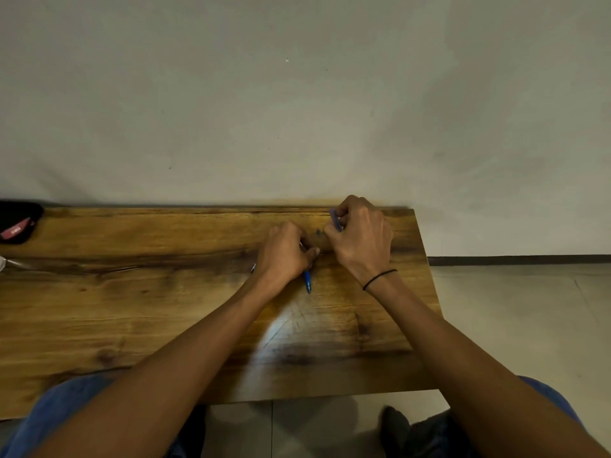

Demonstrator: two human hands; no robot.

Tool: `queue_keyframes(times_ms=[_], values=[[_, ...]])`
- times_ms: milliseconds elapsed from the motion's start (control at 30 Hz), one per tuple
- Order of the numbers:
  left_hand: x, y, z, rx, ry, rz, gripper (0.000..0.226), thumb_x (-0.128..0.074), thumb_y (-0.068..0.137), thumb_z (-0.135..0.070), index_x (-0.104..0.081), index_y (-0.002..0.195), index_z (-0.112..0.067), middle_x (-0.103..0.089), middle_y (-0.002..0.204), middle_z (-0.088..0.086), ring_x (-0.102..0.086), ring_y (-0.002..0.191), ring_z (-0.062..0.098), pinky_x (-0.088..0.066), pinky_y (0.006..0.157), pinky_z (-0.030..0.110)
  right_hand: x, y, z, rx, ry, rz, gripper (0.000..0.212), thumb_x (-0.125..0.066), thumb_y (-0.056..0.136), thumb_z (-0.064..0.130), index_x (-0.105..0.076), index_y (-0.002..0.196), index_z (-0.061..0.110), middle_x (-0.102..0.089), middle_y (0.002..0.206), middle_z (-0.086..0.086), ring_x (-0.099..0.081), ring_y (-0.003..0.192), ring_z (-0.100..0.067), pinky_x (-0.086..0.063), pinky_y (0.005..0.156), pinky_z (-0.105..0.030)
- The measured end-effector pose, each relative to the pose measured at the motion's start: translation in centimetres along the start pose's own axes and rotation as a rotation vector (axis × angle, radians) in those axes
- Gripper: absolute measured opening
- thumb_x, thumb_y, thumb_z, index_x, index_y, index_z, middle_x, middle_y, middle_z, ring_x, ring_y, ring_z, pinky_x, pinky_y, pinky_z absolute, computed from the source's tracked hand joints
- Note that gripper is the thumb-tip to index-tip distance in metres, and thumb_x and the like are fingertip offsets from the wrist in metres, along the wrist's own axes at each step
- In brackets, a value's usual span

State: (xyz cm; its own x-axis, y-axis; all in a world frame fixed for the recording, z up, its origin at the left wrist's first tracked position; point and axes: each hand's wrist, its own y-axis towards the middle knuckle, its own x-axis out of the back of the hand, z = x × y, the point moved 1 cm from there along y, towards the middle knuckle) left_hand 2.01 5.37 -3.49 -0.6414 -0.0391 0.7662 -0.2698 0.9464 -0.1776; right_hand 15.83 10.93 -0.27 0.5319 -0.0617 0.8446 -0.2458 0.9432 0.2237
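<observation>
left hand point(284, 251) curled round slim blue plastic pen point(307, 281); end points to near edge | right hand point(362, 236) pinches small blue piece point(336, 223); cap or second pen, cannot tell | both by far right corner of brown wooden table point(165, 309) | best: steady barrel; align before pushing

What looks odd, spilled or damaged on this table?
Nothing is spilled or broken. The only blemish is faint scratch lines on the wooden table, nearer than the hands. The left hand grips a blue pen; the right hand pinches a blue piece.
</observation>
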Motion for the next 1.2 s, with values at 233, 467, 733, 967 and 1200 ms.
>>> queue_keyframes(times_ms=[233, 467, 733, 967, 1200], values=[[-0.7, 0.1, 0.5, 0.035, -0.006, -0.046, 0.023, -0.082, 0.089, -0.034, -0.074, 0.072, -0.02, -0.074, 0.065, -0.003, -0.074, 0.068, 0.014, -0.057, 0.063, 0.033, 0.4, 0.0, 0.0, -0.006, 0.036, 0.039, 0.016, -0.074, 0.081, 0.025, -0.064, 0.093, 0.02, -0.07, 0.093, 0.002, -0.068, 0.08, -0.023, -0.05, 0.064, -0.034], [1.4, 1.5, 0.6, 0.313, -0.88, -0.107, 0.04, -0.062, 0.105, -0.043, -0.08, 0.091, -0.01, -0.08, 0.076, 0.006, -0.075, 0.065, 0.012, -0.06, 0.066, 0.031, 0.5, 0.2, 0.3, 0.028, 0.075, 0.077, 0.017, -0.074, 0.084, 0.026, -0.064, 0.095, 0.017, -0.066, 0.094, 0.001, -0.065, 0.081, -0.021, -0.057, 0.068, -0.042], [3.0, 0.9, -0.1, 0.319, -1.871, 0.148, 0.113, -0.011, 0.092, -0.088, -0.06, 0.144, 0.0, -0.063, 0.141, 0.03, -0.06, 0.137, 0.039, -0.046, 0.114, 0.047, 0.7, -0.2, 2.5, 0.312, 0.28, 0.097, 0.018, -0.077, 0.085, 0.009, -0.073, 0.103, 0.014, -0.059, 0.099, -0.002, -0.059, 0.083, -0.013, -0.055, 0.07, -0.032], [4.0, 0.1, -1.0, 0.168, -2.087, 0.101, 0.125, -0.014, 0.082, -0.098, -0.047, 0.155, -0.001, -0.053, 0.151, 0.034, -0.05, 0.146, 0.04, -0.037, 0.124, 0.051, 1.1, -0.7, 3.8, 0.562, 0.196, 0.061, 0.027, -0.077, 0.089, 0.01, -0.069, 0.115, 0.008, -0.068, 0.104, -0.007, -0.06, 0.096, -0.023, -0.055, 0.081, -0.043], [4.4, -0.6, -1.6, 0.091, -2.067, 0.137, 0.133, -0.012, 0.076, -0.102, -0.042, 0.158, -0.001, -0.05, 0.154, 0.032, -0.048, 0.148, 0.039, -0.044, 0.116, 0.04, 1.4, -0.6, 4.2, 0.665, 0.098, 0.108, 0.018, -0.067, 0.097, 0.015, -0.076, 0.113, 0.011, -0.066, 0.107, -0.01, -0.057, 0.099, -0.03, -0.049, 0.077, -0.048]])
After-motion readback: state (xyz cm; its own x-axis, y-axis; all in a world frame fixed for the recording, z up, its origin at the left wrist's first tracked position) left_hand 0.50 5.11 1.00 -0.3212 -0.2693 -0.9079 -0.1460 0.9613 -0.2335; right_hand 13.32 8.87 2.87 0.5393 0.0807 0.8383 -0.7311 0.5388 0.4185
